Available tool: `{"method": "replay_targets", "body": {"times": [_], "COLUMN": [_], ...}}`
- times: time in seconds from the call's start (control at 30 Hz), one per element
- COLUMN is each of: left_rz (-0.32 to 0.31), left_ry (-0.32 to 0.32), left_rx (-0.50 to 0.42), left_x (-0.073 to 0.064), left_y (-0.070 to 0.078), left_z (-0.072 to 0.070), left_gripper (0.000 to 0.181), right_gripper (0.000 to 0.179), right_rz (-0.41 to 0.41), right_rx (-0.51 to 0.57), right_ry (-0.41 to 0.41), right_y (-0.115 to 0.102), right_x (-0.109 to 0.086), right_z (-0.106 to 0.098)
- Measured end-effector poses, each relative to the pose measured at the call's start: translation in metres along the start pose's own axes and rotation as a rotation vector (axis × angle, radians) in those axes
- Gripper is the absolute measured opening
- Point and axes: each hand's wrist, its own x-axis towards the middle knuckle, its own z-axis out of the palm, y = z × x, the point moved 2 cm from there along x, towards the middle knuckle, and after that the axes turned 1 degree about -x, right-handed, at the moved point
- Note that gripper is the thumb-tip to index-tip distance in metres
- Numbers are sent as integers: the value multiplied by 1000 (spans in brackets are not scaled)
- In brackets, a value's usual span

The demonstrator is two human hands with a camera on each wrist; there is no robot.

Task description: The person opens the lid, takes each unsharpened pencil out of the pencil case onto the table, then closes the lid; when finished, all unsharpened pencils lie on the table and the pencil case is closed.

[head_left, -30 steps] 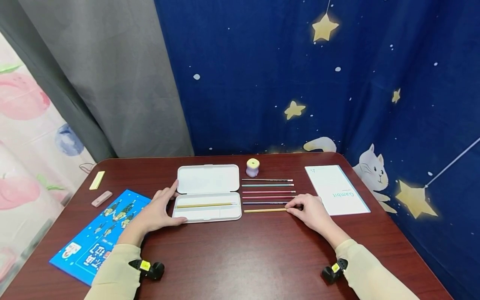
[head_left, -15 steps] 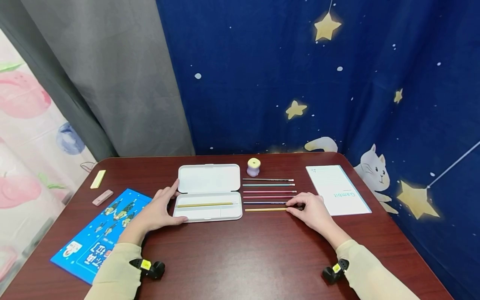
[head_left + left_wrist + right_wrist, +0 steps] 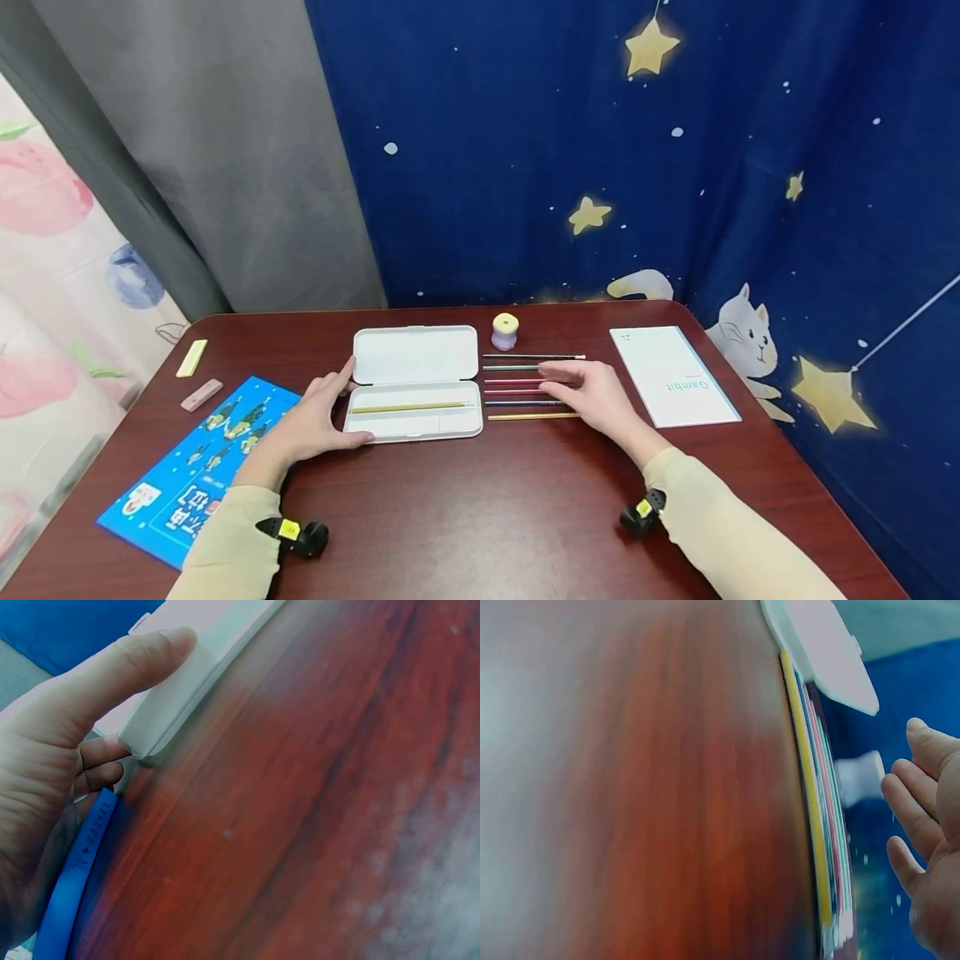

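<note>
My left hand holds the left side of an opened white pencil case. In the left wrist view, its thumb lies over the case's corner and its other fingers are bent at the side. One gold pencil lies inside the case. To the right several pencils lie in parallel rows, from a black pencil at the back to a yellow pencil in front. Over their right ends hovers my right hand. The right wrist view shows its fingers extended, holding nothing, apart from the pencils.
A lilac and yellow spool-shaped item stands behind the pencils. A white notebook lies at right. At left are a blue book, a pinkish eraser-like block and a pale yellow strip. Curtains hang behind the table.
My right hand has left the front yellow pencil's right end and moved back and left over the row. The left hand stays at the case.
</note>
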Motion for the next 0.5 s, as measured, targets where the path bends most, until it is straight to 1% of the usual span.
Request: {"method": "replay_targets", "body": {"times": [0.17,0.33,0.4,0.5], "left_rz": [-8,-9,-10,-9], "left_ry": [-1,1,-2,-5], "left_rx": [-14,-20,-17,-15], "left_x": [0,2,2,1], "left_y": [0,1,1,0], "left_z": [-1,-2,-2,-1], "left_gripper": [131,131,131,131], "right_gripper": [34,31,30,29], "right_rz": [-52,-81,-82,-87], "right_rx": [14,55,39,-24], "right_ry": [-87,-173,-199,-237], "right_y": [-16,-32,-37,-43], "right_x": [21,36,39,43], "right_z": [33,62,71,82]}}
